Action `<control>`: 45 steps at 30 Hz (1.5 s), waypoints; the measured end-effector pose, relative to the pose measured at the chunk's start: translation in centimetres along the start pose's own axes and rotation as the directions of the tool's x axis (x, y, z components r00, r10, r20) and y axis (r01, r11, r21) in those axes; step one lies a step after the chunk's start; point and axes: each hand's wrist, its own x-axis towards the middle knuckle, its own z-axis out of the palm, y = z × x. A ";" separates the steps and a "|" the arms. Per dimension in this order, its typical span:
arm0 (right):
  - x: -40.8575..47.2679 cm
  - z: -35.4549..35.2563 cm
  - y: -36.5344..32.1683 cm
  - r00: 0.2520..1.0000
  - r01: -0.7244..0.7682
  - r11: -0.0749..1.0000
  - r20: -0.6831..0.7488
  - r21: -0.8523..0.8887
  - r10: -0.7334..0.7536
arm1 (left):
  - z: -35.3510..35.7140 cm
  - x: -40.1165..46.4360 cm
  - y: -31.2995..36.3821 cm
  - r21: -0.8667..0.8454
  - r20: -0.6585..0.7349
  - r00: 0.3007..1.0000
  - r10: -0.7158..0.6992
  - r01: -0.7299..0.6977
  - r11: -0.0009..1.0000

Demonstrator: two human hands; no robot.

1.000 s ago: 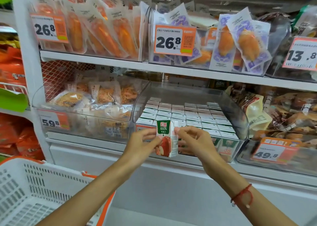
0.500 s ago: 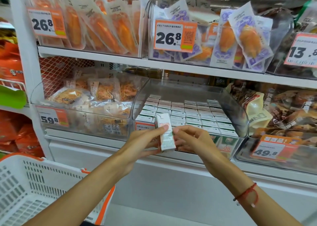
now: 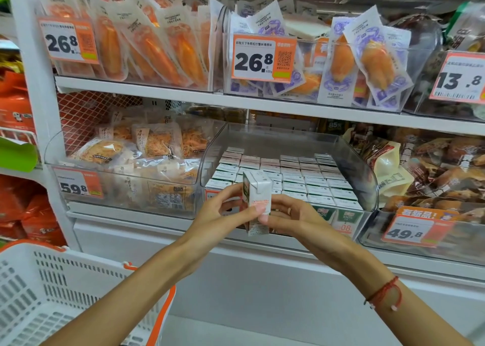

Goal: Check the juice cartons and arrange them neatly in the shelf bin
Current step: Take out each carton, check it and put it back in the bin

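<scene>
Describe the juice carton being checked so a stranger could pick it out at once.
Find the clear shelf bin on the middle shelf, packed with rows of small cartons. In front of its left half, the left hand and right hand hold one juice carton. It alone is out of the rows, raised and turned sideways.

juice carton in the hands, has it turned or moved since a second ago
Yes. The juice carton has been turned: its green apple front faced the camera before, now a white side does. It stays in front of the clear bin, near its front left corner.
</scene>
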 end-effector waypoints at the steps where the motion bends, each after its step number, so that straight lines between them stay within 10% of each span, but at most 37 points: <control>1: 0.0 -0.1 0.1 1.000 0.003 1.000 -0.013 0.011 -0.003 | 0.0 0.0 0.0 0.025 0.001 1.000 0.010 -0.010 1.000; 15: 0.5 1.9 1.2 0.877 -0.031 0.882 -0.436 -0.470 -0.202 | 1.4 0.4 -0.5 -0.075 -0.181 0.981 -0.062 0.049 0.996; 24: 0.0 0.2 0.0 0.999 -0.032 0.984 -0.035 0.176 0.039 | 0.1 0.6 0.5 -0.232 -0.069 0.991 -0.113 0.094 0.968; 36: -0.1 0.3 -0.1 0.976 -0.004 0.979 -0.211 0.205 0.048 | 0.6 0.6 0.4 -0.223 -0.064 0.991 -0.118 0.101 0.969; 45: 0.0 1.5 1.2 0.862 0.129 0.833 -0.355 -0.538 -0.362 | 0.9 -0.1 1.0 -0.172 -0.060 0.974 -0.219 0.206 0.963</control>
